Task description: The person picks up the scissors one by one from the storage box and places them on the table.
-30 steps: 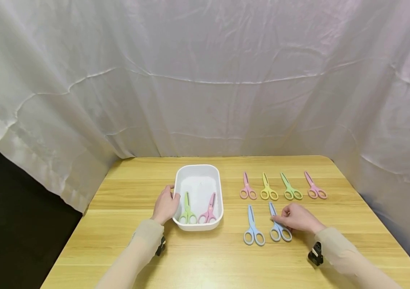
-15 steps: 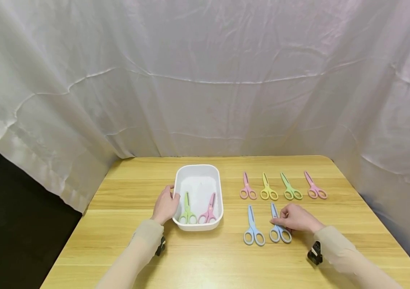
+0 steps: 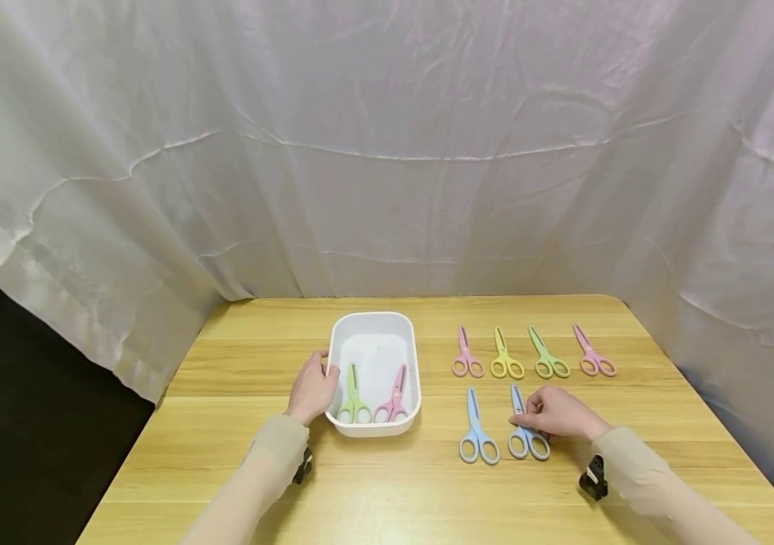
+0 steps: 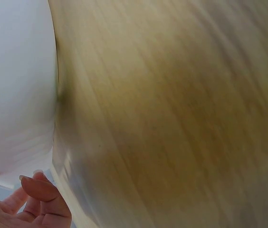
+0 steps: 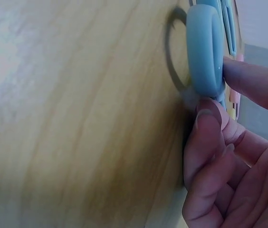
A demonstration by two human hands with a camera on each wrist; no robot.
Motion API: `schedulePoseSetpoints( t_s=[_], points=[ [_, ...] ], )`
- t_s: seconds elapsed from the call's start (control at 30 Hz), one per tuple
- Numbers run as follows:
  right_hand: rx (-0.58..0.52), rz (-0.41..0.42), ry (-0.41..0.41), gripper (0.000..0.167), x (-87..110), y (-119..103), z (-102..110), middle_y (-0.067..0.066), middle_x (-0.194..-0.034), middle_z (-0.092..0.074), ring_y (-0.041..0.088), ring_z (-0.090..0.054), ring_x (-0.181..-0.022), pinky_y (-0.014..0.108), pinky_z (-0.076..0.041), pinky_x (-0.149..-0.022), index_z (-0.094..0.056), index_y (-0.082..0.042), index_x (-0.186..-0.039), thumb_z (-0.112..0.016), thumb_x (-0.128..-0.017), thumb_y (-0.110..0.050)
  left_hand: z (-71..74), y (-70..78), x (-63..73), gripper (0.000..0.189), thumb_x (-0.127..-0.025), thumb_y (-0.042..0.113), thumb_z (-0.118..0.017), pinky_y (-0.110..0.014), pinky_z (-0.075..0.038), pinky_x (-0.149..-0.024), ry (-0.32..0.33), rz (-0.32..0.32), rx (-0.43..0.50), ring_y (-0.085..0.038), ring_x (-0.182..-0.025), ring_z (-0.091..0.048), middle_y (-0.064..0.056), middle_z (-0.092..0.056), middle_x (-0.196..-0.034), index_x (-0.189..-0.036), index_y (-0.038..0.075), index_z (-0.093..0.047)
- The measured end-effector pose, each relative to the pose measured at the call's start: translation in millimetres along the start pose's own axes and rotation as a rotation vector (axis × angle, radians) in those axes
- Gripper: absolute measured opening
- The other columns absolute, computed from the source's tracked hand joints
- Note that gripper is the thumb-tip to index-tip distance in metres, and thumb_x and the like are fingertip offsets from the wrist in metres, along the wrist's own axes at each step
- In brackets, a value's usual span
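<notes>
My left hand (image 3: 313, 388) grips the left rim of a white plastic tray (image 3: 416, 378), thumb at the rim and fingers along the outer wall. In the left wrist view its curled fingers (image 4: 43, 192) show beside the tray's side (image 4: 15, 85). Inside the tray lie green scissors (image 3: 353, 390) and pink scissors (image 3: 397, 397). My right hand (image 3: 560, 412) pinches a pair of blue scissors (image 3: 519, 401) near the pivot. Their handle loop (image 5: 201, 52) shows large in the right wrist view, close to the table. Left of them lie other blue scissors (image 3: 474, 416).
Behind the blue pairs is a row of pink scissors (image 3: 465, 352), yellow scissors (image 3: 503, 352), green scissors (image 3: 545, 352) and more pink scissors (image 3: 590, 350). All rest on a wooden table (image 3: 387, 492). A pale curtain (image 3: 401, 212) hangs beyond its far edge.
The blue scissors under my right hand have turned slightly, their tip shifting a little to the right. My left hand and the tray have stayed in place.
</notes>
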State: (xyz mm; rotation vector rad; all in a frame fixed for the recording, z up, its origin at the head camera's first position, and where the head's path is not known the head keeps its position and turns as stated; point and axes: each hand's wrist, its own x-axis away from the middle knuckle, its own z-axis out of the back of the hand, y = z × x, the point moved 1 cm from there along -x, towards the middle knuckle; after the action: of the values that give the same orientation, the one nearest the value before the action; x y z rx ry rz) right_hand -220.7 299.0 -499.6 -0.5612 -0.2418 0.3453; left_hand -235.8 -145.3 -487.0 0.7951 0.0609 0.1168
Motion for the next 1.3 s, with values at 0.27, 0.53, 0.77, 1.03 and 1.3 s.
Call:
schedulePoseSetpoints(
  t_s=[0.27,0.53,0.77,1.03,1.3],
  points=[
    [-0.001,0.001,-0.001,0.043,-1.4,3,-1,-0.012,-0.048,-0.052,0.005,-0.047,-0.043,0.021,-0.039,-0.042,-0.057,-0.018,-0.059,-0.075,-0.087,-0.046,-0.5,-0.9,-0.3,0.050,-0.100,0.023,-0.047,-0.044,-0.051,-0.085,0.000,0.002,-0.001,-0.026,-0.093,-0.059,-0.015,-0.062,-0.106,-0.145,0.001,-0.047],
    [-0.012,-0.006,-0.006,0.044,-2.0,5,-2,-0.012,-0.048,-0.052,0.004,-0.045,-0.042,0.021,-0.039,-0.042,-0.057,-0.019,-0.058,-0.075,-0.087,-0.046,-0.6,-1.9,-1.3,0.050,-0.100,0.024,-0.047,-0.045,-0.051,-0.085,0.002,-0.002,-0.004,-0.027,-0.093,-0.059,-0.015,-0.062,-0.106,-0.145,0.001,-0.047],
    [-0.021,-0.038,-0.003,0.045,-1.1,1,0,-0.010,-0.049,-0.053,0.005,-0.044,-0.044,0.020,-0.038,-0.043,-0.059,-0.017,-0.058,-0.074,-0.087,-0.047,-1.6,-2.3,-2.4,0.050,-0.100,0.024,-0.047,-0.043,-0.051,-0.085,0.005,-0.006,0.001,-0.026,-0.093,-0.059,-0.015,-0.062,-0.107,-0.145,0.001,-0.047],
    [0.035,-0.027,0.118,0.041,0.6,-22,10,-0.011,-0.054,-0.045,0.004,-0.037,-0.049,0.019,-0.031,-0.047,-0.057,-0.017,-0.062,-0.072,-0.090,-0.043,-1.6,-2.2,-2.1,0.050,-0.100,0.025,-0.047,-0.043,-0.051,-0.085,0.005,-0.006,0.000,-0.027,-0.093,-0.059,-0.015,-0.063,-0.108,-0.145,0.002,-0.047],
    [-0.001,0.063,0.193,0.039,-3.0,-52,11,-0.010,-0.056,-0.042,0.001,-0.034,-0.049,0.019,-0.033,-0.050,-0.054,-0.017,-0.065,-0.069,-0.094,-0.039,-2.1,-2.3,-1.7,0.050,-0.100,0.025,-0.046,-0.043,-0.051,-0.082,0.001,-0.016,-0.014,-0.026,-0.092,-0.059,-0.016,-0.063,-0.107,-0.146,0.004,-0.048]
  ],
)
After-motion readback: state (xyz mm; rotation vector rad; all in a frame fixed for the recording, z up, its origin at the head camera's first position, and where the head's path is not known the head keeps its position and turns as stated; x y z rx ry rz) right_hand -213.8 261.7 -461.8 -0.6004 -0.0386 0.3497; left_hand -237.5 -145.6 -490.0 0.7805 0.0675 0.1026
